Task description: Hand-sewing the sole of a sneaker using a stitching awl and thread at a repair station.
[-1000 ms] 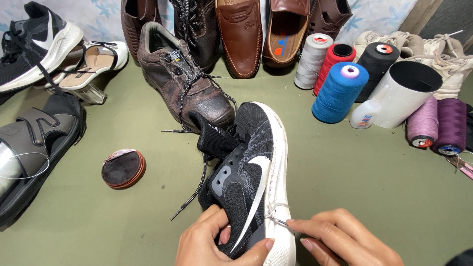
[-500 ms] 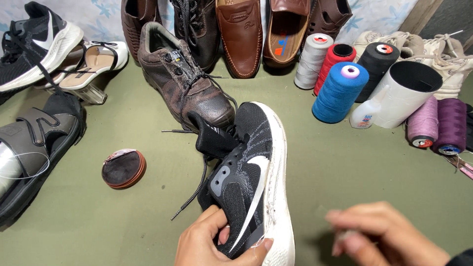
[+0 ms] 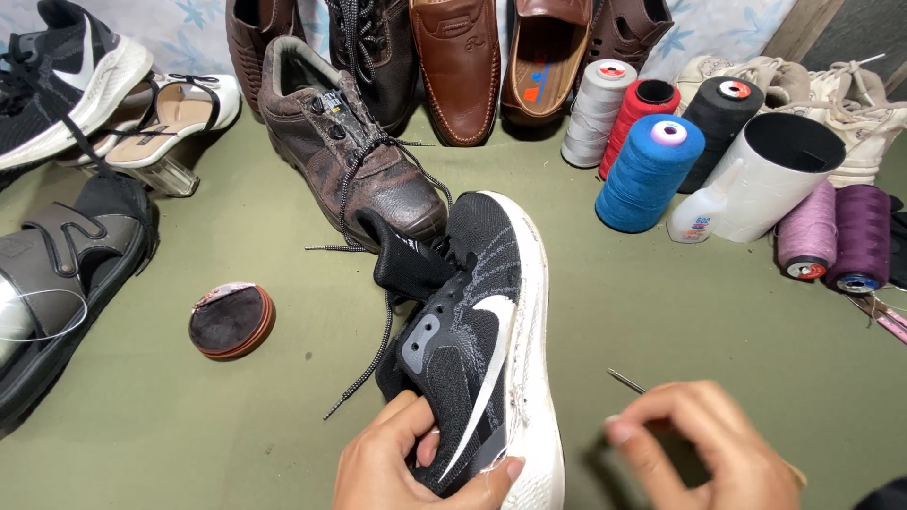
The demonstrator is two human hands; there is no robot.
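Right hand [image 3: 704, 444] has left the sneaker [image 3: 477, 331], gripping needle [image 3: 625, 380].

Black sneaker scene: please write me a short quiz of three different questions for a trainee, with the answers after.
1. True or false: the left hand grips the black sneaker near its toe end.
2. Which cone of thread stands closest to the sneaker?
A. blue cone
B. red cone
C. white cone
3. Fill in: the right hand holds a thin metal ____, apart from the sneaker.

Key:
1. True. The fingers wrap the upper and the thumb lies on the white sole.
2. A
3. Needle; its tip sticks out above the fingers. The hand is blurred, so the grip itself is unclear.
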